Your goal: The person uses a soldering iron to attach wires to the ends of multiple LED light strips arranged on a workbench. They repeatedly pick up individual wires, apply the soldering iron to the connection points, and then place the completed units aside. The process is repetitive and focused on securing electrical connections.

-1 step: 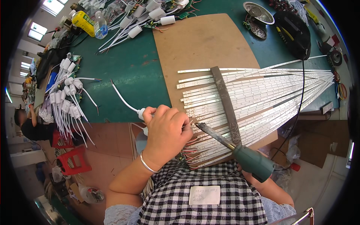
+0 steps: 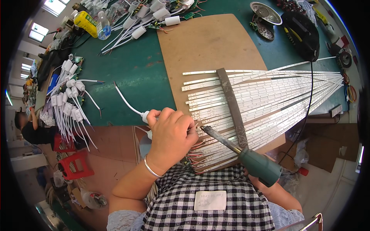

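Observation:
My left hand (image 2: pixel 171 134) is closed around a white plastic cap with a cord (image 2: pixel 145 116). The cord's free end points up and left over the green table. Thin wires show at my fingertips, beside the near ends of the LED strips (image 2: pixel 208 115). My right hand (image 2: pixel 257 182), mostly hidden under the handle, grips a green-handled soldering iron (image 2: pixel 260 166). Its dark tip comes in from the right, close to my left fingertips; whether it touches a wire is too small to tell. A dark bar (image 2: pixel 231 104) lies across the strips. Red and white wires (image 2: pixel 197 156) hang from the nearest strips.
The strips fan out over a brown board (image 2: pixel 212 42) on the green table (image 2: pixel 127 77). White caps with cords (image 2: pixel 69 96) pile up at left, more (image 2: pixel 160 14) at the back. A metal dish (image 2: pixel 266 12) and black cable (image 2: pixel 308 100) are at right. A person (image 2: pixel 29 129) sits far left.

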Available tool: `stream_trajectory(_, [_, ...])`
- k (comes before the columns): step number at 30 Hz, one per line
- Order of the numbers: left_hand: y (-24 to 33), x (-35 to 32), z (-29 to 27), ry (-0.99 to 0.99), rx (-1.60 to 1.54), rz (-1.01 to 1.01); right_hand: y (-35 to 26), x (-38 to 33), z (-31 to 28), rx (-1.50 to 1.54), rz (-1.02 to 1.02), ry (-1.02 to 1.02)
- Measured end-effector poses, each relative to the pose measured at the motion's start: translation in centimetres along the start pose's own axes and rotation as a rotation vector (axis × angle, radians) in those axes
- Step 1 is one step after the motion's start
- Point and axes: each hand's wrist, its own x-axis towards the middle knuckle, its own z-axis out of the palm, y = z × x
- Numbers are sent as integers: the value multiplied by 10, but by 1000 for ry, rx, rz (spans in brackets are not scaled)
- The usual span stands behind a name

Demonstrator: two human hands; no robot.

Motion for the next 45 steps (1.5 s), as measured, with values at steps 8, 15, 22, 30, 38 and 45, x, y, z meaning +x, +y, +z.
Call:
stream_trajectory(8, [0,0,0,-5,-11,-14,1,-1,-1,-37,21,-42])
stream_trajectory(15, [0,-2,0,-3,-10,-14,2,-2,1,23,64,-37])
stream_trajectory(22, [1,0,-1,0,-7,-13,-9,2,3,280,132,127])
stream_trajectory(30, [2,0,-1,-1,-2,-16,-18,13,9,424,108,249])
stream_trajectory(38, [1,-1,-1,-3,17,-15,-27,21,7,589,222,337])
stream_trajectory(45, [4,1,-5,-13,40,0,-41,69,27,1109,202,297])
